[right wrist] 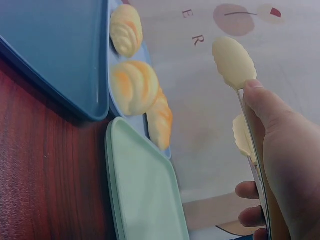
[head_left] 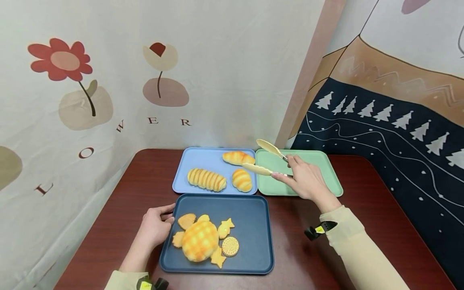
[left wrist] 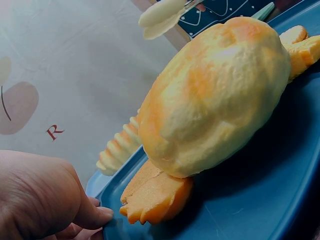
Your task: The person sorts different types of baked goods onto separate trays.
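My left hand point(head_left: 156, 225) holds the left rim of a dark blue tray point(head_left: 250, 237), its thumb at the edge in the left wrist view. On that tray lies a round, checked bun point(head_left: 200, 241), ringed by fish-shaped biscuits point(head_left: 224, 229) and a round biscuit point(head_left: 230, 246). My right hand point(head_left: 308, 179) grips a pair of tongs point(right wrist: 234, 64) with cream scalloped tips. Nothing is between the tips, which are spread apart above the seam of the two rear trays. A small striped roll point(head_left: 242, 180) sits just below the lower tip in the head view.
A light blue tray point(head_left: 181, 177) behind the dark one also bears a long ridged bread point(head_left: 206, 179) and a croissant-like bread point(head_left: 233, 157). Right of it stands a pale green tray point(head_left: 319, 161). All rest on a brown table point(head_left: 123, 201) against a printed cloth point(head_left: 232, 72).
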A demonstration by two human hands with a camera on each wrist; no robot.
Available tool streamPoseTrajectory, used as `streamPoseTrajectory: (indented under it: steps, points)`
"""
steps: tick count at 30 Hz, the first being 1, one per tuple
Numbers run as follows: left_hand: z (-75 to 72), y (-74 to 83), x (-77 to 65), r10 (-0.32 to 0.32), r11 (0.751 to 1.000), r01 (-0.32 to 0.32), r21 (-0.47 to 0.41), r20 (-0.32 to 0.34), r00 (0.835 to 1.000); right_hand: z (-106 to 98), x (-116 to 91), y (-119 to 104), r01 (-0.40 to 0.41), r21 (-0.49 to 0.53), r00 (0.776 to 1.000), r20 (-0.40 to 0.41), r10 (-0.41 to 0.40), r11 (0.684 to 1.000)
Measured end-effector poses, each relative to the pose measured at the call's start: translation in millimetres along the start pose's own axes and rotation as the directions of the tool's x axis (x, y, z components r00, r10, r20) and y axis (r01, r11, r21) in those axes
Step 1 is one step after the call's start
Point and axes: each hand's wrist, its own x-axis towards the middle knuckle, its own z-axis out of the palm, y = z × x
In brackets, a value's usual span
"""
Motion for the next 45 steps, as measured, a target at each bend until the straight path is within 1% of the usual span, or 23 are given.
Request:
streamPoseTrajectory:
  steps: [7,18,29,36,41,45]
  points:
    - [0.2,0.1,1.0,-0.004,1.000,0.004,-0.004,0.006,1.000,-4,-11,-7,0.019,0.008,1.000,-0.007,-0.019,1.000]
    - [0.4,-1.1,0.9,-0.016,1.000,0.017,-0.015,0.012,1.000,-11,-24,-23,0.064,0.023,0.997,-0.041,-0.063,0.998]
    - [0.6,-1.5,0.9,-0.025,1.000,0.025,-0.011,0.007,1.000,-15,-36,-43,0.127,0.005,0.990,-0.061,-0.126,0.992]
    - [0.2,-1.4,1.5,-0.019,1.000,0.020,-0.010,0.009,1.000,-17,-49,-56,0.168,0.013,0.983,-0.082,-0.167,0.986]
    - [0.1,-0.6,1.3,-0.017,1.000,0.017,-0.008,0.012,1.000,-17,-57,-63,0.191,0.016,0.979,-0.077,-0.189,0.981]
    - [0.5,-0.1,1.1,-0.023,1.000,0.023,-0.008,0.011,1.000,-16,-63,-69,0.191,0.020,0.980,-0.061,-0.190,0.981]
